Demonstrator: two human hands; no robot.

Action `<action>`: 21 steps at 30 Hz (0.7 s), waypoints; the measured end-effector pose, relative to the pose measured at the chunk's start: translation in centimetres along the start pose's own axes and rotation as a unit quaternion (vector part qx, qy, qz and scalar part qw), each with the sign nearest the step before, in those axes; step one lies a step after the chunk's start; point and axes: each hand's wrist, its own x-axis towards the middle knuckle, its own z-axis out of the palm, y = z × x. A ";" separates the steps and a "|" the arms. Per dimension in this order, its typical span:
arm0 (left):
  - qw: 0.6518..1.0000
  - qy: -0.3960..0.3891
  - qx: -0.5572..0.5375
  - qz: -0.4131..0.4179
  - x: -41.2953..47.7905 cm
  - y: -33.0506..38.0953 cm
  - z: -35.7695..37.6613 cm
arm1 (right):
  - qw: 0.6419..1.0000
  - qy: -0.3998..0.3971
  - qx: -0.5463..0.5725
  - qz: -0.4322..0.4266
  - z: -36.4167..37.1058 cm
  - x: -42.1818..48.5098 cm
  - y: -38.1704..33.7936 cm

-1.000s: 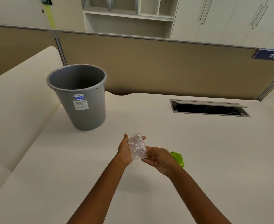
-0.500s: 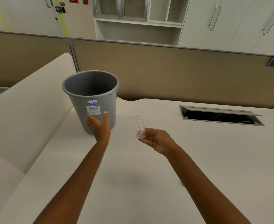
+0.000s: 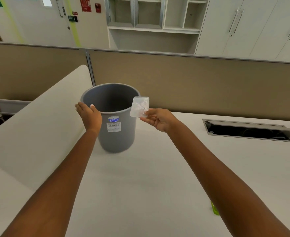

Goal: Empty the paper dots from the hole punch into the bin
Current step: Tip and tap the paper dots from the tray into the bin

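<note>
**Two hands at the bin, tray of dots held at its rim**

The clear tray (image 3: pixel 139 106) with the white paper dots (image 3: pixel 140 105) in it stands nearly upright, tilted a little, just at the right side of the bin's rim. The right hand (image 3: pixel 158 119) pinches its lower edge: the fingers (image 3: pixel 146 119) are closed on the tray from beneath and the thumb presses on its near corner. The dots lie clumped against the tray's inner face; their number cannot be told.

The grey bin (image 3: pixel 116 120) stands on the tabletop (image 3: pixel 140 177), its mouth open upward, its inside dark. On its near wall there is a blue oval sticker (image 3: pixel 113 119) above a white label (image 3: pixel 113 127). The left hand (image 3: pixel 89 115) lies against the bin's left side at the rim, palm to the wall, fingers stretched flat and not curled around anything; the thumb tip shows at the rim.

Low at the right, a sliver of the green punch (image 3: pixel 215 209) shows on the tabletop past the right forearm, well apart from the bin.

To the right, an open cable hatch (image 3: pixel 250 131) is set in the tabletop. A white curved panel (image 3: pixel 38 125) rises at the left of the bin. Behind runs a tan partition (image 3: pixel 192 82), and beyond it stand white cabinets (image 3: pixel 252 26) and open shelves (image 3: pixel 153 19).
</note>
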 end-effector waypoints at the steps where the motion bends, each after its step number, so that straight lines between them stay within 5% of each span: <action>1: 1.000 -0.004 0.004 -0.005 0.3 0.0 0.0 | 1.000 -0.002 -0.001 0.002 0.4 0.4 -0.3; 9: 0.999 -0.027 0.009 -0.028 3.2 0.0 0.5 | 0.999 0.007 -0.043 0.019 3.9 3.8 -1.7; 15: 0.999 -0.022 0.008 -0.025 3.6 -0.2 0.6 | 0.982 0.044 -0.178 -0.046 6.3 6.0 -2.2; 17: 0.999 -0.019 0.007 -0.026 3.6 -0.3 0.7 | 0.935 0.097 -0.323 -0.109 6.9 7.2 -1.7; 21: 0.999 -0.019 0.000 -0.028 3.5 -0.2 0.7 | 0.760 0.095 -0.588 -0.260 7.6 7.3 -0.6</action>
